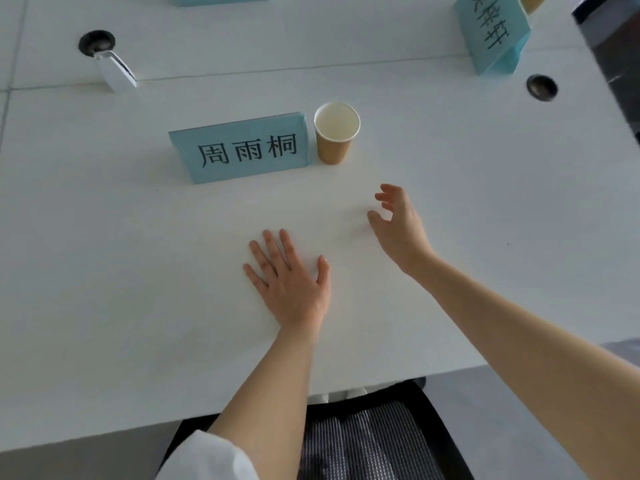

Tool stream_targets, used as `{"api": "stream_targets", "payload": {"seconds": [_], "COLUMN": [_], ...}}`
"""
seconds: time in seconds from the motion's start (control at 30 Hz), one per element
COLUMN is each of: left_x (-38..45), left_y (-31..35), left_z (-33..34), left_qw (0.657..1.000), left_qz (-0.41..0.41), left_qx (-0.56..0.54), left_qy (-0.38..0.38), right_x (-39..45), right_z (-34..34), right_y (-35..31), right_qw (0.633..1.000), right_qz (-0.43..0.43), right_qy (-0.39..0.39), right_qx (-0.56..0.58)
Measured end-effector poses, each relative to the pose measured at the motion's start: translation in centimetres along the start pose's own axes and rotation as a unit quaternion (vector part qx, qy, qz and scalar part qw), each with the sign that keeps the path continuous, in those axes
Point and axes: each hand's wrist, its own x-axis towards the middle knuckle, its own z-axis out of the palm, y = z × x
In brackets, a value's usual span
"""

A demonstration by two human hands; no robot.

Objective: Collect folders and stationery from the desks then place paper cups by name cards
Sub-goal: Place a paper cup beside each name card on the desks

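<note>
A brown paper cup [335, 135] stands upright and empty on the white desk [121, 271], touching the right end of a light-blue name card [242, 148] with black characters. My left hand [291, 282] lies flat on the desk with fingers spread, below the card. My right hand [398, 223] hovers to the lower right of the cup, fingers loosely curved and holding nothing. A second blue name card [493, 34] stands at the top right, with another brown cup [530, 1] partly visible behind it.
Two round cable holes [96, 41] [541, 86] pierce the desk; a white object [116, 72] sticks out of the left one. A dark monitor edge [613, 57] is at the far right. A black mesh chair [374, 441] sits under the near desk edge.
</note>
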Motion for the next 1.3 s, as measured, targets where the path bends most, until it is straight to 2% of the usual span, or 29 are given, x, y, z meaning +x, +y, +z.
{"api": "stream_targets", "payload": {"seconds": [0.13, 0.2, 0.27, 0.4, 0.6, 0.87, 1.03, 1.2, 1.3], "left_x": [-0.1, -1.2, -3.6, -9.9, -19.6, -34.5, -38.6, -37.7, -36.4], "left_y": [0.7, 1.2, 2.4, 7.4, 15.6, 26.6, 32.8, 38.4, 42.0], "left_z": [-2.1, -3.1, -3.7, -3.7, -3.5, 0.1, 1.3, 2.3, 3.1], "left_qw": [0.997, 0.995, 0.992, 0.98, 0.972, 0.965, 0.97, 0.97, 0.972], "left_qz": [-0.019, -0.029, -0.009, 0.054, 0.083, 0.1, 0.124, 0.125, 0.105], "left_qx": [-0.018, -0.066, -0.125, -0.193, -0.218, -0.237, -0.195, -0.2, -0.205], "left_qy": [-0.071, -0.062, -0.019, 0.018, -0.007, -0.049, -0.071, -0.056, -0.056], "right_x": [-5.2, -7.6, -10.1, -14.8, -21.2, -29.6, -30.6, -27.4, -23.8], "right_z": [-2.5, -3.5, -5.2, -10.4, -20.2, -34.2, -41.7, -47.6, -50.8], "right_y": [2.2, 3.6, 4.9, 8.2, 15.3, 24.9, 28.9, 31.2, 31.8], "right_qw": [1.0, 0.999, 0.998, 0.995, 0.99, 0.988, 0.987, 0.987, 0.99], "right_qz": [0.029, 0.047, 0.062, 0.081, 0.116, 0.116, 0.11, 0.098, 0.09], "right_qy": [0.008, 0.005, 0.005, 0.018, 0.05, 0.078, 0.106, 0.117, 0.099], "right_qx": [0.006, 0.014, 0.028, 0.046, 0.061, 0.059, 0.048, 0.047, 0.045]}}
